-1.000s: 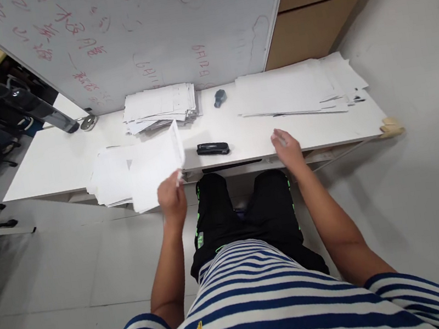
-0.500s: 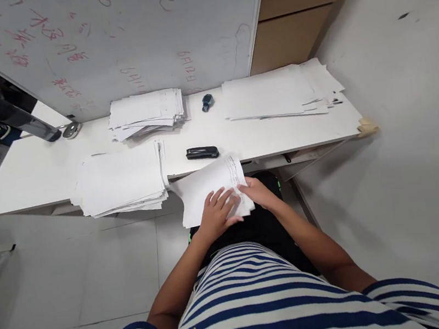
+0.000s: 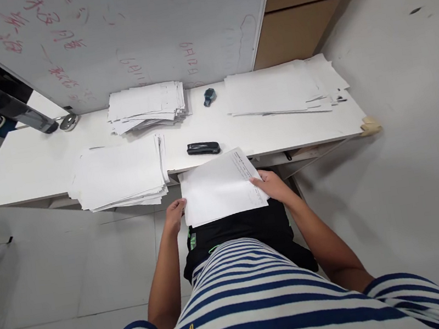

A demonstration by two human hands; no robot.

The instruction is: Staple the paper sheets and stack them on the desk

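Paper sheets (image 3: pixel 217 190) over the lap, both hands gripping them: left (image 3: pixel 175 216), right (image 3: pixel 275 184).

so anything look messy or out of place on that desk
Yes. The near-left paper stack juts past the front edge of the desk, its sheets fanned unevenly. The far-right stack is splayed too, with corners sticking out. The stapler lies flat, and both hands hold a sheaf squarely.
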